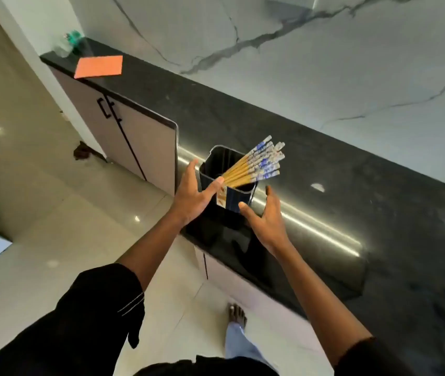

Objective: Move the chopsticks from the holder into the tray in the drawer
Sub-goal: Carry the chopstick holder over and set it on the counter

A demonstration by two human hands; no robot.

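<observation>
Chopsticks fan out of the black holder at the dark surface's edge; left hand and right hand flank it, fingers spread wide, gripping nothing.

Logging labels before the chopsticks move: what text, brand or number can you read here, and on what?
No text reads in this view.
Holder: a small label on its front, too blurred to read.
Chopsticks: blue and white pattern, no letters.
Orange card: blank on the face that shows.
</observation>
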